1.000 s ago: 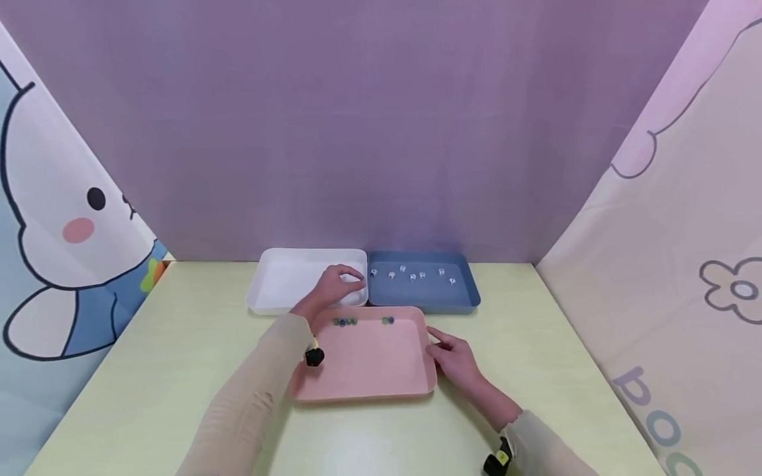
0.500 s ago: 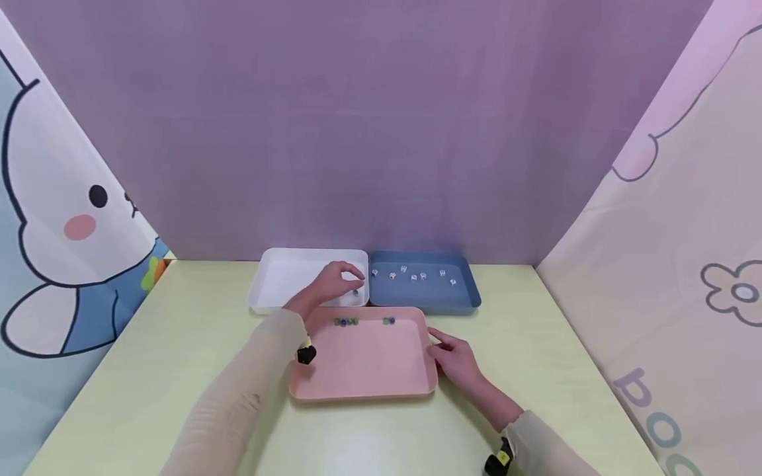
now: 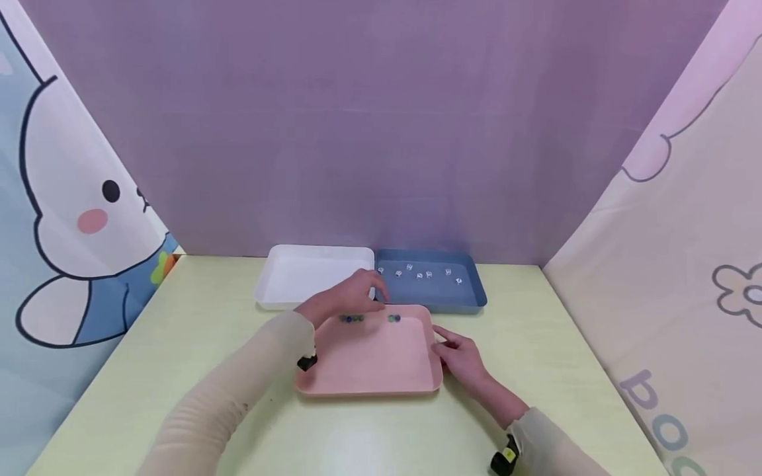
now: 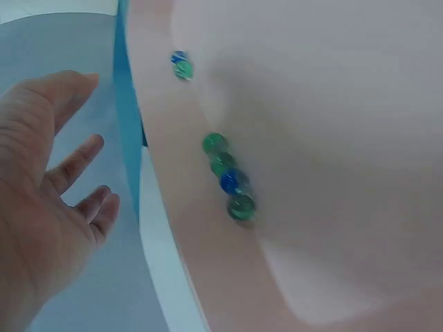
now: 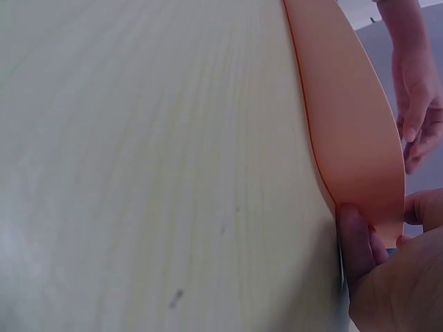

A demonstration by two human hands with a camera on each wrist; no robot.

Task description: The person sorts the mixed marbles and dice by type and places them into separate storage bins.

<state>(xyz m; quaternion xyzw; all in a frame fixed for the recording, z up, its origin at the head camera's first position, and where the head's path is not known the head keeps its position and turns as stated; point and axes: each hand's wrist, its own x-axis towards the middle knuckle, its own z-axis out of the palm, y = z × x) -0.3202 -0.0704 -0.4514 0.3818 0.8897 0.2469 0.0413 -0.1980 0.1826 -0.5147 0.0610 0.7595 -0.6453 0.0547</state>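
My left hand (image 3: 356, 294) hovers where the white tray (image 3: 297, 277), blue tray (image 3: 443, 301) and pink tray (image 3: 369, 363) meet. Its fingers bend loosely in the left wrist view; whether anything sits between thumb and forefinger is hidden. Several green and blue glass marbles (image 4: 223, 166) form a row along the pink tray's far side, with a smaller pair of marbles (image 3: 394, 318) farther right. My right hand (image 3: 465, 362) grips the pink tray's right wall, fingers on both sides of it in the right wrist view.
Several small white dice (image 3: 419, 275) lie scattered in the blue tray. The trays rest on a pale yellow table (image 3: 196, 344). A purple backdrop (image 3: 369, 132) rises behind, with printed panels on both sides.
My left hand has shifted right and slightly nearer, from over the white tray to the trays' junction. A marble seen beneath it half a second ago is out of sight. My right hand stays put.
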